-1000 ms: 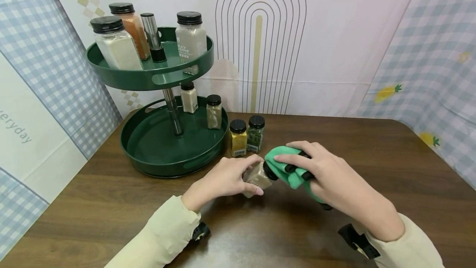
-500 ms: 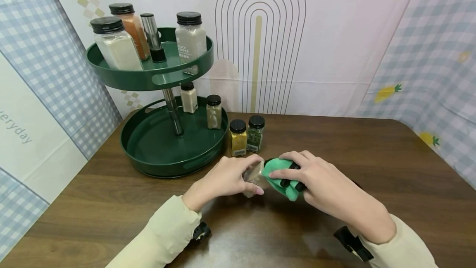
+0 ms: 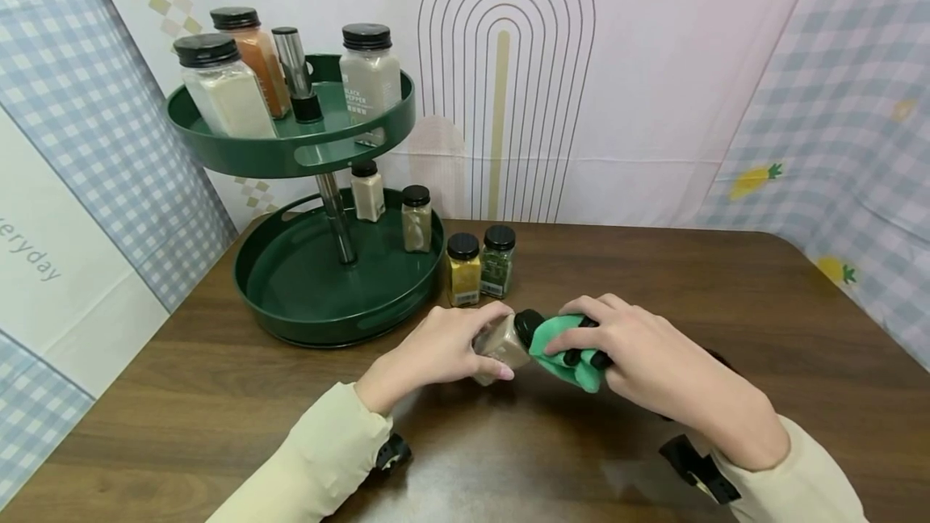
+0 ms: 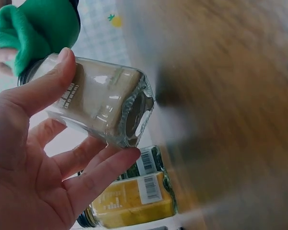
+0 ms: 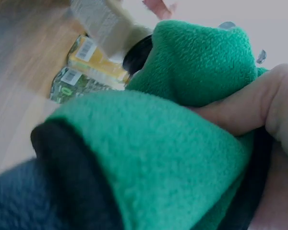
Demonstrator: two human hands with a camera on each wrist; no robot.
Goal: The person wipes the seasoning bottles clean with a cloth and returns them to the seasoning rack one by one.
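My left hand (image 3: 443, 349) grips a small square glass spice jar (image 3: 504, 343) of beige powder, tilted with its black lid toward the right. In the left wrist view the thumb lies along one side of the jar (image 4: 96, 96) and the fingers support the other. My right hand (image 3: 639, 353) holds a bunched green cloth (image 3: 570, 353) with black edging, which meets the jar's black lid (image 3: 528, 327). Close up in the right wrist view, the cloth (image 5: 149, 148) is pinched by the thumb and covers much of the lower picture.
A green two-tier round rack (image 3: 337, 321) stands at the left. Large jars and a metal-topped post are above; two small jars (image 3: 417, 220) sit below. Beside it on the wooden table (image 3: 690, 273) stand a yellow spice jar (image 3: 464, 271) and a green herb jar (image 3: 498, 263).
My right hand with the cloth first moves left over the jar's lid, then back a little to the right, baring part of the lid. My left hand keeps its hold on the jar.
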